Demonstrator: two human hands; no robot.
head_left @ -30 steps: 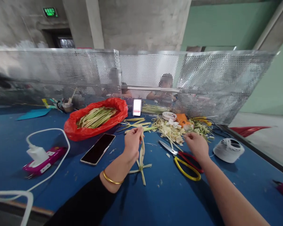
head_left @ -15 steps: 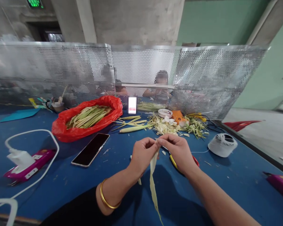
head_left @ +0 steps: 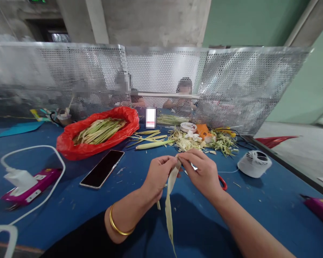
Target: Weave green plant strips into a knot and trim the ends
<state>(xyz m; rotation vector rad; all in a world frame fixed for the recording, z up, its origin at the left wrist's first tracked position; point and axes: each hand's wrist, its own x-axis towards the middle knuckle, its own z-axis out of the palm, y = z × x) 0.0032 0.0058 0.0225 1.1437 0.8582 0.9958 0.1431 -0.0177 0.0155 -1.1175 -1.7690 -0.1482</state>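
Observation:
A long, pale green leaf strip (head_left: 169, 208) hangs from my fingertips and tapers to a thin point low in the view. My left hand (head_left: 159, 173), with a gold bangle on its wrist, pinches the strip's upper end between thumb and finger. Right beside it, my right hand (head_left: 200, 170) pinches the same end, the fingertips of both hands almost touching. Under my right hand lies a tool with a red handle loop (head_left: 223, 182), mostly covered. A short stalk piece (head_left: 158, 205) shows below my left hand.
A red plastic bag (head_left: 67, 148) holds long green leaves. Stalks (head_left: 152, 144) and a heap of trimmings (head_left: 187, 141) lie ahead. Around them are a phone (head_left: 102, 169), a purple power strip (head_left: 47, 179), a white string spool (head_left: 254, 165) and a perforated metal divider (head_left: 161, 68); people sit behind it.
My fingers have shifted slightly at the strip's top, and its hanging tail has swung left. The yellow handle seen earlier under my right hand is now covered. The view has tipped slightly.

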